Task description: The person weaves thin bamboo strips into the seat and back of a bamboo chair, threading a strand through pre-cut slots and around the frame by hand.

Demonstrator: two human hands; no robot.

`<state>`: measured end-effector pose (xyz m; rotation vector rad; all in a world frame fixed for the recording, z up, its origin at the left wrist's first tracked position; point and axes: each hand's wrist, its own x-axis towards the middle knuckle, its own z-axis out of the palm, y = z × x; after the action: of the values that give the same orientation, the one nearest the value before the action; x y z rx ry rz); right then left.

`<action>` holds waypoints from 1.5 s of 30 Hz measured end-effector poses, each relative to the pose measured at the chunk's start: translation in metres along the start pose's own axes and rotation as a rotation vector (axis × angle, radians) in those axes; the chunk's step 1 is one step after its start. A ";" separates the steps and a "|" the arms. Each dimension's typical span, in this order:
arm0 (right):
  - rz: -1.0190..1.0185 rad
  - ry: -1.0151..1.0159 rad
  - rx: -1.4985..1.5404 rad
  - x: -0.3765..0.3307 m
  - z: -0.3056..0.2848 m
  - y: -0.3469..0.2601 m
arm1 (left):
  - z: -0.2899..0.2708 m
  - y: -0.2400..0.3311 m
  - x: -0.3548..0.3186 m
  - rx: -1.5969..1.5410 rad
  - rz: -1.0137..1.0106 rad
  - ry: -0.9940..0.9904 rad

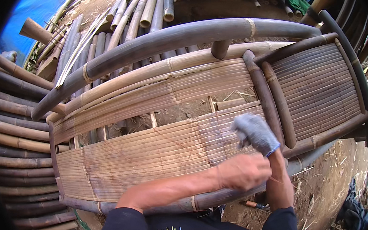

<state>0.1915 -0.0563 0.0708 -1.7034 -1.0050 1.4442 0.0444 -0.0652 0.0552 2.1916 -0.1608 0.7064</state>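
Observation:
A bamboo bench seat point(152, 155) of thin split slats lies across my front, framed by thick dark poles. My bare left hand point(245, 172) is closed in a fist over its near right part, beside my right wrist. On my right hand point(255, 133) is a grey knitted glove; its fingers curl above the slats near the dark crosspiece point(264, 95), slightly blurred. What either hand grips, if anything, cannot be made out. Thin reddish cord point(187, 149) runs over the slats. An open gap with short crossbars parts the near slats from the far slatted band point(147, 92).
A curved bamboo rail point(164, 42) spans the far side. At right stands a slatted end panel point(317, 90). Bamboo poles are stacked at left point(22, 164) and far back point(140, 13). A handled tool point(254, 205) lies below the near frame; dark cloth point(353, 205) lies on the ground.

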 end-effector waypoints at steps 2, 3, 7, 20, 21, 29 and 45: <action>-0.297 0.324 -0.114 -0.003 -0.025 -0.001 | -0.044 -0.028 -0.016 0.082 -0.194 0.343; -0.353 0.381 0.080 -0.003 -0.037 0.007 | -0.068 -0.041 -0.013 0.172 -0.535 0.494; -0.642 0.355 0.755 -0.005 -0.037 -0.011 | -0.092 -0.118 -0.050 0.346 -1.363 -0.081; -0.488 -0.210 -0.956 -0.001 0.036 0.017 | -0.066 -0.114 -0.062 0.516 -1.140 -0.080; -0.487 -0.173 -0.881 -0.003 0.042 0.010 | -0.065 -0.111 -0.063 0.499 -1.152 -0.091; -0.397 -0.051 -0.964 -0.020 -0.022 0.063 | -0.088 -0.120 -0.131 0.502 -0.684 0.482; -0.757 0.888 -1.168 0.165 0.033 0.076 | -0.243 -0.029 -0.324 1.006 -0.839 0.138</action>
<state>0.1828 0.0542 -0.0772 -1.9524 -1.7517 -0.5434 -0.3216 0.0959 -0.0133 2.7254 1.3732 0.4604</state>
